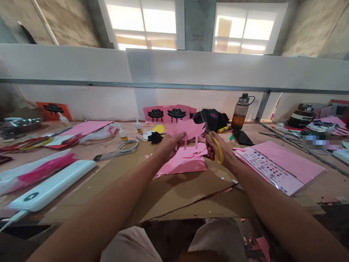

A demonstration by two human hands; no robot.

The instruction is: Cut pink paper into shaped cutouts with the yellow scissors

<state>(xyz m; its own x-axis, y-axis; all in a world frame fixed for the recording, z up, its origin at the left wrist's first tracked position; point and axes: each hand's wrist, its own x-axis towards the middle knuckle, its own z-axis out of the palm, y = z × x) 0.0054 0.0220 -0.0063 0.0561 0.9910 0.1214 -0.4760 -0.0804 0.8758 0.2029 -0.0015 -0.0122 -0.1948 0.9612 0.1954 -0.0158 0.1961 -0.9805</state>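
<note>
My left hand [170, 145] pinches the left side of a pink paper cutout [188, 129] with a jagged edge and narrow legs. It is held up over the work surface. In my right hand [215, 145] is a pair of scissors [219, 154] with yellow handles, my fingers wrapped round them. The blades point up beside the cutout's right edge; whether they touch the paper, I cannot tell. Below the hands, pink paper sheets and offcuts [185, 166] lie on brown cardboard [174, 196].
Pink cards with black pagoda shapes [176, 113] lean at the back. A drink bottle [239, 112], a phone [243, 138] and packaged pink paper [280, 163] are on the right. Small glue bottles [123, 134], a tape roll [128, 146] and a white power strip [54, 185] lie left.
</note>
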